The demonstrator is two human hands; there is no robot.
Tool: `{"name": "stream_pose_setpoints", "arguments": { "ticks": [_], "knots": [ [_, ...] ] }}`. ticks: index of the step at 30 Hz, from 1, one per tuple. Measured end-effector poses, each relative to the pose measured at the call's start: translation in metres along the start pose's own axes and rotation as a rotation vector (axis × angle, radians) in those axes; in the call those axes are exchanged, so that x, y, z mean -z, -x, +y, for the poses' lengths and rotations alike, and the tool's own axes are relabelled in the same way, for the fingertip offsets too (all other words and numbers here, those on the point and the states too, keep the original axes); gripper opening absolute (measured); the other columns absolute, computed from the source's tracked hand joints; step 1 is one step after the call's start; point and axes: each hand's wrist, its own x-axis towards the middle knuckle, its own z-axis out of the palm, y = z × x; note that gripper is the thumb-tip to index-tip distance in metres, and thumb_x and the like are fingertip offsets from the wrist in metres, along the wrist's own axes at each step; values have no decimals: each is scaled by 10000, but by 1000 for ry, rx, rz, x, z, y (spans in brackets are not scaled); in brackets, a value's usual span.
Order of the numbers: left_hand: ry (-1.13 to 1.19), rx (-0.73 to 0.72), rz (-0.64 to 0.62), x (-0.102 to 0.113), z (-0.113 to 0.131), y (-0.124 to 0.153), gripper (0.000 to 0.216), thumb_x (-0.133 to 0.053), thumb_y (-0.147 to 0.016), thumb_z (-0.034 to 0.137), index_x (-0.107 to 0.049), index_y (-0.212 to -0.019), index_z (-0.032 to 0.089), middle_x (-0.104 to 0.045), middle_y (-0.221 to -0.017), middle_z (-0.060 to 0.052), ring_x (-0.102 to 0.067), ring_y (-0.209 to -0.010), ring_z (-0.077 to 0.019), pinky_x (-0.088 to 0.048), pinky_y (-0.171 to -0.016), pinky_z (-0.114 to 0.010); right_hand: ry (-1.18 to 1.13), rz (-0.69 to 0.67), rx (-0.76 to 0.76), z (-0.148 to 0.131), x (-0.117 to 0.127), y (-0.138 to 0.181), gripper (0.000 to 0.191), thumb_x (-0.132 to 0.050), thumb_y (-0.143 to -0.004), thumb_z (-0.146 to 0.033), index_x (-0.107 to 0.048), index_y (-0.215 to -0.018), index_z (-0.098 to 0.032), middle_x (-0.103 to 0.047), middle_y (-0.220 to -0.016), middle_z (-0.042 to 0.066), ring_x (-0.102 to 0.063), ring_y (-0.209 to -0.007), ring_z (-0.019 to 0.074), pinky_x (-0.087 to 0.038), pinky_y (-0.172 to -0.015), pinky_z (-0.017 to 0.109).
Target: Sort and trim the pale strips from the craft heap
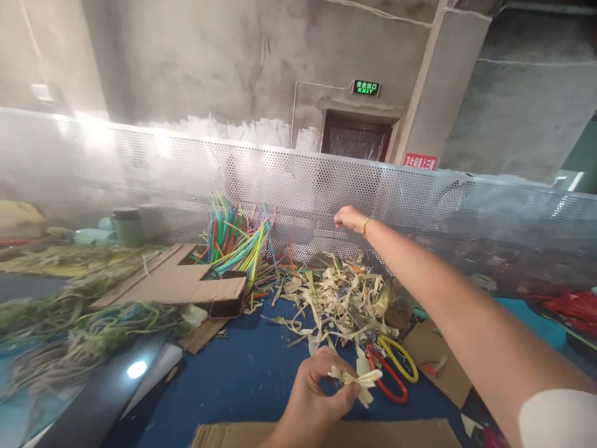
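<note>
My left hand [318,389] is closed in a pinch on a small pale cream piece [364,381] of folded strips, like a flower made of dried husk, held low over the blue table. My right hand [351,219] is raised far out in front of the perforated metal panel, a gold bracelet [364,226] at the wrist. Its fingers are pressed together; anything between them is too small to make out. Below it spreads a heap of dried corn husk strips [342,295]. Scissors with one red and one yellow handle [396,367] lie just right of my left hand.
Colourful thin stems [237,233] stand in a bunch behind a cut cardboard sheet [172,283] and a dark phone [228,298]. Green and grey cords [102,330] are piled at left. A cardboard piece [438,361] and a blue tray [532,320] lie at right. The perforated panel [298,180] bounds the table's back.
</note>
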Motion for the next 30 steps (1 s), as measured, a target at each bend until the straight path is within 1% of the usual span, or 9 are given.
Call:
{"name": "stream_pose_setpoints", "arguments": {
  "ticks": [4,7,10,14,18,21,24,26,30],
  "knots": [
    [-4,-16,-32,1,-10,0,207,-705,-763,368,-713,-666,186,-690,-722,-73,-571,-744,-181,-421,-737,-290,-182,-16,95,-58,60,0,152,-535,-883,-145,-530,-732,-132,-604,-691,18,-573,-582,85,-437,-580,223],
    [-7,-35,-56,3,-15,0,191,-718,-757,361,-718,-687,183,-686,-729,-67,-572,-743,-175,-421,-733,-285,-245,100,220,-80,86,16,144,-569,-870,-136,-510,-742,-170,-586,-708,19,-562,-611,106,-447,-591,251],
    [-24,-27,-66,4,-17,0,160,-733,-751,343,-725,-709,189,-682,-737,-61,-571,-761,-175,-420,-749,-286,-224,144,329,-80,86,39,135,-592,-862,-156,-526,-745,-176,-605,-738,39,-561,-679,125,-451,-631,266],
    [-61,-18,-63,5,-16,2,160,-740,-743,347,-733,-712,191,-680,-749,-68,-575,-767,-181,-426,-743,-293,-329,-63,364,-81,69,69,117,-514,-917,-207,-534,-805,-178,-628,-753,51,-577,-714,137,-463,-660,285],
    [-124,-56,-79,5,-10,2,154,-740,-737,354,-762,-767,204,-700,-798,-85,-591,-814,-196,-441,-790,-314,-450,-85,548,-116,66,98,121,-472,-946,-240,-544,-871,-178,-603,-759,32,-553,-686,116,-447,-646,270],
    [-109,-132,-38,7,-5,-1,163,-754,-707,358,-772,-760,205,-673,-1060,-110,-596,-871,-199,-464,-815,-324,-368,-150,763,-136,60,123,130,-530,-921,-285,-571,-857,-180,-583,-725,6,-505,-622,97,-408,-603,255],
    [-125,-206,146,9,-1,-5,160,-774,-678,354,-773,-742,206,-624,-1109,-115,-576,-892,-204,-471,-827,-337,-66,-293,874,-119,32,145,158,-617,-855,-310,-606,-762,-182,-525,-599,-31,-439,-546,88,-348,-551,257],
    [-116,-227,270,10,1,-7,154,-772,-686,354,-769,-737,209,-615,-1086,-115,-570,-916,-214,-468,-856,-354,2,-314,836,-88,5,153,184,-585,-866,-327,-629,-747,-193,-559,-614,-21,-476,-573,107,-364,-576,272],
    [-17,-203,421,17,6,-10,143,-767,-698,337,-755,-733,199,-592,-1168,-123,-582,-951,-230,-464,-905,-391,-126,-290,632,-15,-46,161,199,-469,-896,-259,-658,-948,-222,-673,-977,47,-597,-912,177,-434,-793,322]
  ]
}}
